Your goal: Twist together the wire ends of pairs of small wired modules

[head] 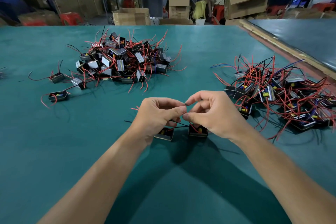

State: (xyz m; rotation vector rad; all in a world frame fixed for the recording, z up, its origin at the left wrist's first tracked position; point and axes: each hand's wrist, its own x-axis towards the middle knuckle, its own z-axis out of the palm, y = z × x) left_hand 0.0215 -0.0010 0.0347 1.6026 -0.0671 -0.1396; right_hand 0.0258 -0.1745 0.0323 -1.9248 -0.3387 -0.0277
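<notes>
**Both hands pinching wire ends over a pair of modules**

The left hand (156,114) and right hand (214,112) are meeting fingertip to fingertip just above the tabletop (181,178). Each grip is narrow, thumb and forefinger pinching the wire ends (185,104). Fingertips are covering most of the ends, so I cannot tell whether a twist is forming. The left module (164,134) and right module (198,131) are sitting on the tabletop directly under the hands, side by side but apart, with a black wire (179,124) running between them.

Doing this well probably means laying the stripped tips parallel, holding them steady with one grip and rolling with the other. Some slack is worth leaving so that neither module is being dragged or tipped.

Open room is lying toward the person and to the front left. The right pile (281,96) is crowding in near the right hand, its loose red leads reaching toward the wrist and likely to snag a wide elbow swing. The far pile (123,60) and the strays (58,96) are sitting well apart. The tabletop's right edge is running diagonally beyond the right pile.
</notes>
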